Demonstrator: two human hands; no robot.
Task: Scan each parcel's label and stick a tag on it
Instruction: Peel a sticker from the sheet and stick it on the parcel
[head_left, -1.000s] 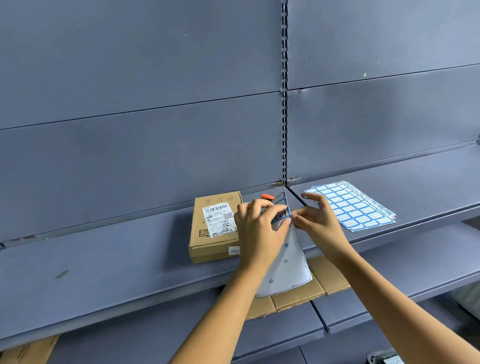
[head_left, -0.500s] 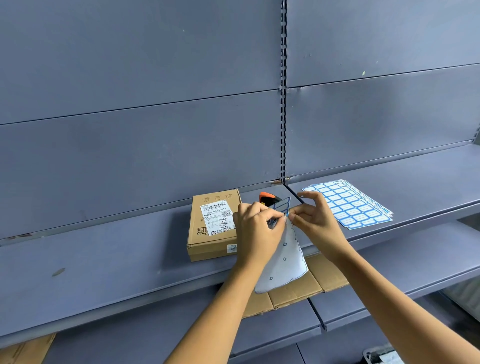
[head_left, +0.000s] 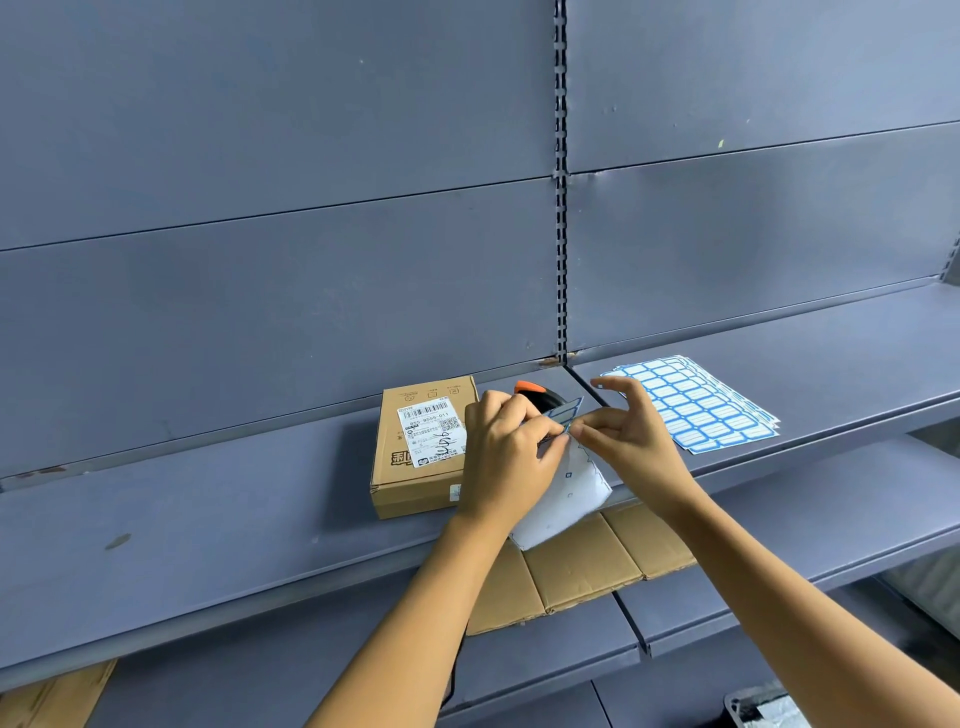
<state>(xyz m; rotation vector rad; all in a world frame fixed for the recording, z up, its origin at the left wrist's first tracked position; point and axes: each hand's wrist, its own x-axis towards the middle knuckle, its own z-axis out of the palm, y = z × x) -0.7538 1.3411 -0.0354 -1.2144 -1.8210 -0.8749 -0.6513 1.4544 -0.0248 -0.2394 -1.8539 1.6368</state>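
A flat cardboard parcel (head_left: 410, 486) with a white shipping label (head_left: 431, 431) lies on the grey shelf (head_left: 208, 514). Just right of it, my left hand (head_left: 506, 457) grips a mostly used white sticker sheet (head_left: 563, 501) that hangs over the shelf's edge. My right hand (head_left: 628, 441) pinches a blue-bordered tag (head_left: 563, 414) at the sheet's top, between thumb and forefinger, with the other fingers spread. Behind my left hand the black scanner with its orange tip (head_left: 530, 388) is partly hidden.
A fanned stack of blue-and-white tag sheets (head_left: 696, 405) lies on the shelf to the right. Flattened cardboard (head_left: 582, 571) rests on the lower shelf under my hands. More cardboard (head_left: 57, 696) shows at the bottom left.
My right hand has peeled the tag up from the sheet and spread its other fingers. My left hand has kept holding the sheet in place.
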